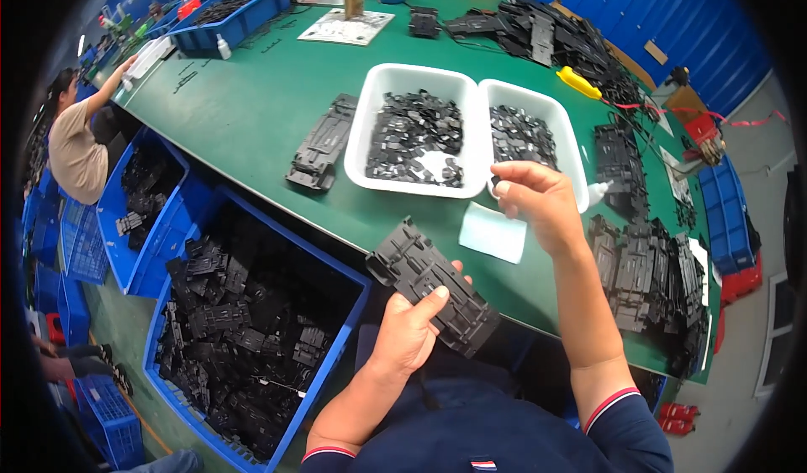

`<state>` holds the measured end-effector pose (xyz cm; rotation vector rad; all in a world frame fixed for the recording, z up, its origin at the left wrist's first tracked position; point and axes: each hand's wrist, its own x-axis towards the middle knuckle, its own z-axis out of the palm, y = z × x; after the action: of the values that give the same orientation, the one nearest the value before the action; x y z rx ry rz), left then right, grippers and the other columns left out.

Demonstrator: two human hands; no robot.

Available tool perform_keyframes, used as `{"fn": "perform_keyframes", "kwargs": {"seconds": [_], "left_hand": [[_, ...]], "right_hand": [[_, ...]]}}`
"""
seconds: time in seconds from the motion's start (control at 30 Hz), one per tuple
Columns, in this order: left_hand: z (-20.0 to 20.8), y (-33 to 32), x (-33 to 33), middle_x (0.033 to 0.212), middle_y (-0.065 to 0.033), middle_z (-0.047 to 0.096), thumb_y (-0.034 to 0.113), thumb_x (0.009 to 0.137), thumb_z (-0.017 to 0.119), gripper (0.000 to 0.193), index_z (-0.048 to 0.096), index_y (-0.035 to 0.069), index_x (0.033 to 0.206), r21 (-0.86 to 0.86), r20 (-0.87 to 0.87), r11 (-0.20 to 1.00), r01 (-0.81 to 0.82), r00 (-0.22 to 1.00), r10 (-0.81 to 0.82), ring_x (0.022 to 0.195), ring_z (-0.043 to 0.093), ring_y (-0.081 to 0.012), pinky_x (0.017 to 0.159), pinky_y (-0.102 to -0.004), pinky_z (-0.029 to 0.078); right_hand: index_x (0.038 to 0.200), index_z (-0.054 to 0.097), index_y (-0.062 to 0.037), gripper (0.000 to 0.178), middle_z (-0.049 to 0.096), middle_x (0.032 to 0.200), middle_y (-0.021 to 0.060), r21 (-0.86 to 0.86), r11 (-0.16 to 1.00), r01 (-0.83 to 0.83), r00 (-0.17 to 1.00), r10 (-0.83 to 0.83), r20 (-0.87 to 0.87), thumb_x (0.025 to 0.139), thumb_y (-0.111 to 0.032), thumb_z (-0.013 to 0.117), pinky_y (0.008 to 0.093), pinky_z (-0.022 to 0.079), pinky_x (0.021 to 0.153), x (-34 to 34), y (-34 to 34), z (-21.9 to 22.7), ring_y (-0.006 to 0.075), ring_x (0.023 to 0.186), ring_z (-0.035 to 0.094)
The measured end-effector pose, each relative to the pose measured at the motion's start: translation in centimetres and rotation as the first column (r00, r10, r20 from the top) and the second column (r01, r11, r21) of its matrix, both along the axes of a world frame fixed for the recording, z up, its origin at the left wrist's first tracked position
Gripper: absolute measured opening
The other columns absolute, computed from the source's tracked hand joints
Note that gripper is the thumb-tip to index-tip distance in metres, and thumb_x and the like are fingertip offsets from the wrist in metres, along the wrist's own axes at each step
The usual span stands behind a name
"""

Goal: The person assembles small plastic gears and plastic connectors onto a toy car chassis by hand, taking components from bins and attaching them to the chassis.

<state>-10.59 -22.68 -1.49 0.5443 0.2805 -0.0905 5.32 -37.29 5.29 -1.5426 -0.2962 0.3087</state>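
Grips a black frame (437,292) with the left hand (405,328), thumb across the ribbed face and fingers beneath, on the body side of the left tray (412,191). Holds the right hand (542,204) just right of that tray, thumb and forefinger curled close together; too small to tell whether pinching anything. Looks like moulded plastic, so probably light and stiff, a little slick on flat faces, fragile at thin tabs. Best taken by the long side edges near the middle, with thumb flat on the ribs and no pressure on the end tabs.
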Motion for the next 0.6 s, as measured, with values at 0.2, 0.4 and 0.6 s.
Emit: {"fn": "perform_keyframes", "kwargs": {"seconds": [0.2,0.4,0.6], "left_hand": [[0.0,-1.3,1.9,0.125,-0.0166,0.053,0.003,0.089,0.054,0.04,0.043,-0.005,0.126,0.041,0.01,0.997,0.064,0.998,-0.065,0.112,0.055,-0.0295,0.096,-0.0433,0.047],[-0.4,-2.2,2.9,0.128,-0.0163,0.051,0.001,0.089,0.053,0.042,0.041,-0.004,0.128,0.042,-0.001,0.993,0.114,0.993,-0.114,0.112,0.056,-0.0304,0.096,-0.0437,0.047],[-1.2,-2.1,3.4,0.128,-0.0135,0.05,-0.001,0.088,0.054,0.046,0.038,-0.002,0.131,-0.038,-0.006,0.993,0.113,0.994,-0.113,0.112,0.055,-0.032,0.095,-0.0454,0.048]], "right_hand": [[0.095,0.064,0.0014,0.019,0.063,0.078,0.0028,0.03,0.994,0.103,0.991,-0.1,-0.091,0.077,-0.001,0.066,0.0221,0.047,0.057,-2.6,-3.6,-1.7,0.008,0.067,0.058],[0.097,0.067,0.0002,0.019,0.063,0.08,0.0016,-0.078,0.984,0.159,0.982,-0.166,-0.087,0.078,-0.003,0.064,0.0204,0.045,0.059,-3.0,-5.1,-3.4,0.006,0.067,0.054],[0.091,0.067,0.0,0.013,0.062,0.076,-0.0006,-0.226,0.955,0.192,0.98,-0.197,0.002,0.08,-0.004,0.061,0.0195,0.043,0.059,-2.8,-4.3,-4.1,0.0043,0.067,0.052]]}}
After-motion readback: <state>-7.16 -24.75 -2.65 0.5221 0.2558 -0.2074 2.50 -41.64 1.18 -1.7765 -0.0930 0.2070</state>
